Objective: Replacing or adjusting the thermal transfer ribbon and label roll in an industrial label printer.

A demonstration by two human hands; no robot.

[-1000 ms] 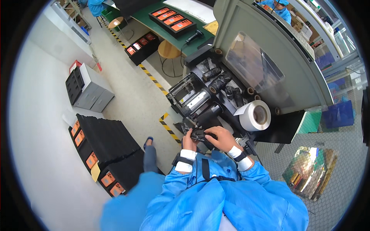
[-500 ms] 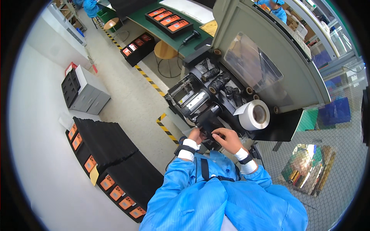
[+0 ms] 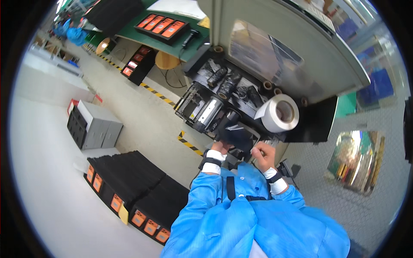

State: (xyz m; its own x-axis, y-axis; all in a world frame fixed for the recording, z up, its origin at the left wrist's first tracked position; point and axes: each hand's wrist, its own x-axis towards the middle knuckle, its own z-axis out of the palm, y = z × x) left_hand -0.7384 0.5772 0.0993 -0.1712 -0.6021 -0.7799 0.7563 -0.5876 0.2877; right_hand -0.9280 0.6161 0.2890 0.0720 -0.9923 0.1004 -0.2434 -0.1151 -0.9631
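Dark ribbon film (image 3: 238,136) stretches between my two hands in front of the opened label printer (image 3: 209,112). My left hand (image 3: 220,147) is closed at the film's left edge, its fingertips partly hidden. On the right side my right hand (image 3: 263,155) pinches the film's edge with thumb and fingers. Just above the film is a dark roller (image 3: 232,115) of the printer. A white label roll (image 3: 280,113) stands on the machine's dark surface beyond my right hand. Several used black ribbon rolls (image 3: 230,85) lie behind the printer.
A grey raised cover (image 3: 284,47) with a window stands behind the rolls. At far left is a green bench (image 3: 129,31) with a tray of orange boxes (image 3: 161,26) and a handheld scanner (image 3: 190,38). Black-covered trays (image 3: 129,172) line the wall at lower left. A wooden stool (image 3: 165,60) stands by the bench.
My right hand has moved right, drawing the dark film wider between both hands. The left hand stays at its edge. The view has shifted, moving the background.
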